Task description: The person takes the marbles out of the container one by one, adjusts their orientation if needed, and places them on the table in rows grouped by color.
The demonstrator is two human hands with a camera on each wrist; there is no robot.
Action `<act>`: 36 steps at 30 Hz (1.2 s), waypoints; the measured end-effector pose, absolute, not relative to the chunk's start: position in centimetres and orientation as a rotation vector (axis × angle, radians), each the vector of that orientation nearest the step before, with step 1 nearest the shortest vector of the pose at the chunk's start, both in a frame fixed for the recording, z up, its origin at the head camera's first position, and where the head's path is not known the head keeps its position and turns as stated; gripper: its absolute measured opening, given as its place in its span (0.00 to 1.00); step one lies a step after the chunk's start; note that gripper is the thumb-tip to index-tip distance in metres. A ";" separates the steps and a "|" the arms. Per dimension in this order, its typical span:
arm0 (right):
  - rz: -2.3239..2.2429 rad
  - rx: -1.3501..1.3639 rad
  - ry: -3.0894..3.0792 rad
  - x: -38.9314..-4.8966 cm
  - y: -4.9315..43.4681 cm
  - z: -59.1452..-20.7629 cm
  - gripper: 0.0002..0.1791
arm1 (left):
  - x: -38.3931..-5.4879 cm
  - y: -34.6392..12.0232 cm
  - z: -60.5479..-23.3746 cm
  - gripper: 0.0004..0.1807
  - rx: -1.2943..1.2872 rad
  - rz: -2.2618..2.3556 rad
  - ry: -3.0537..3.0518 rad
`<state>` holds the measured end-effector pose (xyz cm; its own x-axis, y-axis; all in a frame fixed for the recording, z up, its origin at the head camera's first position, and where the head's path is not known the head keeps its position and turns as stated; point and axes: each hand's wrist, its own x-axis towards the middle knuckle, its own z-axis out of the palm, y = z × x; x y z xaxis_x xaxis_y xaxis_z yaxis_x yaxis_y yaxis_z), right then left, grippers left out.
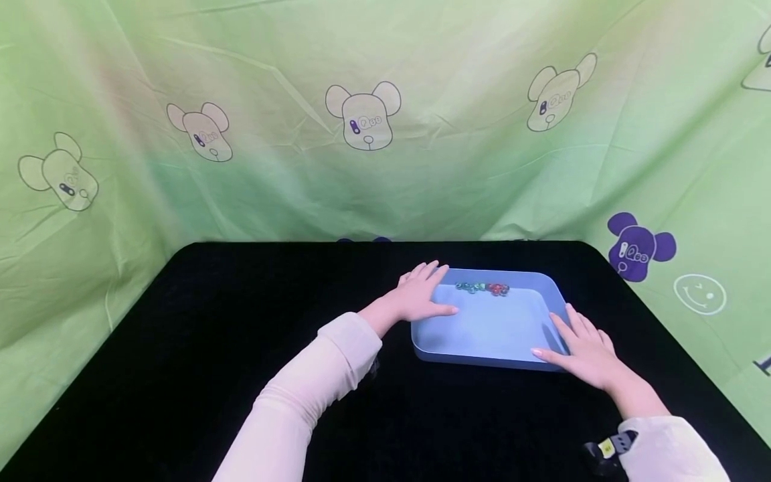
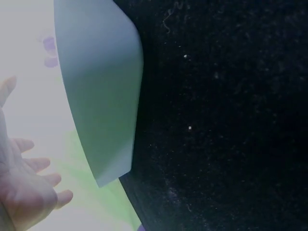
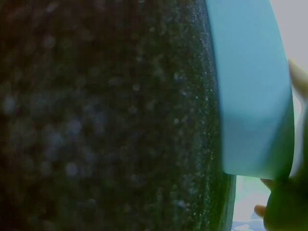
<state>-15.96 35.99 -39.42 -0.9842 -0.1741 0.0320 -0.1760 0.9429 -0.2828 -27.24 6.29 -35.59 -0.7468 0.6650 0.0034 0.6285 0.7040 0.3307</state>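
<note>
Straight-fingered, no clasp showing, our left hand (image 1: 419,296) and right hand (image 1: 589,353) are flanking a blue tray (image 1: 488,328), any contact escaping us. We are judging that an uneven tilt could be sending the glassy beads (image 1: 482,287) near its far wall rolling. Its long axis is running roughly left to right, on the right half of the black table (image 1: 181,368).

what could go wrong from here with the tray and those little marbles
If the tray tips, the greenish marbles and red marbles could roll and mix, since they sit side by side.

The left hand and right hand are spread at its ends, not gripping, so it might slip if lifted.
</note>
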 end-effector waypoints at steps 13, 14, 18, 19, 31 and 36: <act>0.463 0.253 -3.097 -15.7 35.9 -39.3 0.46 | -27.4 7.0 -35.7 0.44 1.028 0.512 2.756; 0.466 0.253 -3.095 -15.7 35.8 -39.2 0.46 | -27.4 7.0 -35.7 0.44 1.023 0.519 2.754; 0.468 0.249 -3.094 -15.7 35.8 -39.2 0.46 | -27.6 7.2 -35.7 0.44 1.014 0.545 2.741; 0.468 0.248 -3.093 -15.7 35.8 -39.2 0.46 | -27.7 7.2 -35.7 0.43 1.012 0.558 2.739; 0.468 0.256 -3.084 -15.8 35.7 -39.3 0.46 | -28.0 7.7 -35.8 0.41 1.007 0.591 2.737; 0.472 0.259 -3.084 -15.8 35.7 -39.3 0.46 | -28.3 8.2 -36.0 0.41 1.009 0.586 2.753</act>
